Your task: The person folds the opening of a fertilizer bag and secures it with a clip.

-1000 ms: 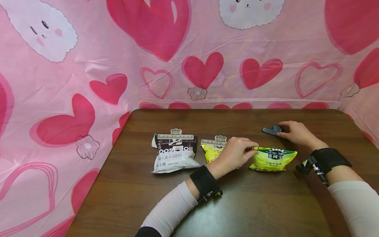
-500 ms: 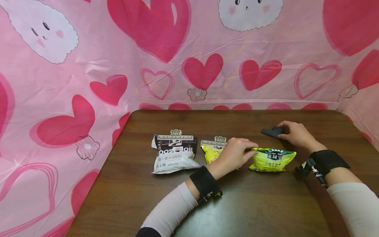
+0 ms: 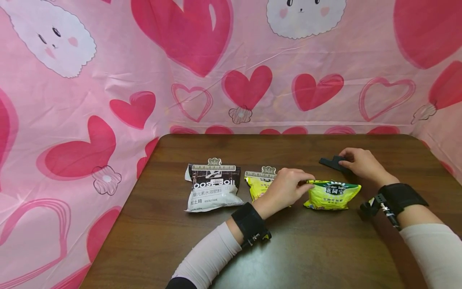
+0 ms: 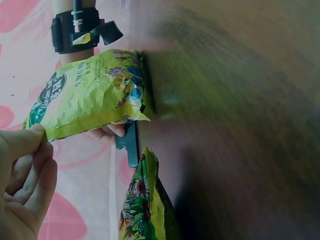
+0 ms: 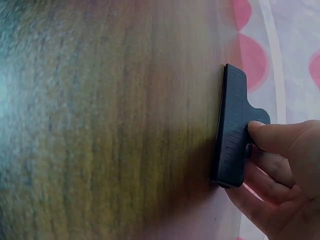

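Note:
My left hand (image 3: 286,184) pinches the upper left corner of a yellow-green fertilizer bag (image 3: 331,196) that stands on the table; the left wrist view shows thumb and forefinger on that corner. Behind the bag, to the right, my right hand (image 3: 363,162) holds a black bag clip (image 3: 329,162) by its handle. In the right wrist view the thumb presses one side of the clip's handle (image 5: 259,117), with fingers on the other side. The clip's long bar (image 5: 231,135) looks close to the tabletop; whether it touches cannot be told.
A second yellow bag (image 3: 258,188), partly hidden by my left hand, wears a pale clip (image 3: 268,171). Further left lies a black-and-white bag (image 3: 213,196) with a similar clip (image 3: 214,164). Pink heart-printed cloth (image 3: 252,48) rises behind the wooden table (image 3: 306,249).
The black clip has tilted slightly in my right hand and its face looks darker. My left hand and the bags have stayed in place.

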Motion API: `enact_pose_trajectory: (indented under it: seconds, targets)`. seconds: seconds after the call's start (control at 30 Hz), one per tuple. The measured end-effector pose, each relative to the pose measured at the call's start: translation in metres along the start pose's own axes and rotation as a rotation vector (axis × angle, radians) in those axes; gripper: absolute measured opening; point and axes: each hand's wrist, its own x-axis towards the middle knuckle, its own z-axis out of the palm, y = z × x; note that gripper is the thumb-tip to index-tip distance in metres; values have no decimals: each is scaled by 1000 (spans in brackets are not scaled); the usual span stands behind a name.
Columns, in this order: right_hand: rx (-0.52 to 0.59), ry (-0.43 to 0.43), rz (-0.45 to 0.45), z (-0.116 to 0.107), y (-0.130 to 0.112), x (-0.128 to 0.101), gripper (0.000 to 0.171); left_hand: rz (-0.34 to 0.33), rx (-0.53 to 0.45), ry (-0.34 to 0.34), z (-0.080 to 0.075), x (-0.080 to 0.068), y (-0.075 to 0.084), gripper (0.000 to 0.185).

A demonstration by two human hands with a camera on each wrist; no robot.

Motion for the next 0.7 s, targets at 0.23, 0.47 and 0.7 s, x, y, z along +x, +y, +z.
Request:
enact_pose_trajectory:
  seconds: [0.23,0.47,0.7]
  targets:
    - [0,53,-32,-1,-3,-3,22,7,13,3,-1,0,0,22]
    - [13,70,-37,-8,-9,-6,29,8,19,7,-1,1,1,22]
    - [-25,92,-77,-18,-20,-12,31,12,26,15,-1,0,1,21]
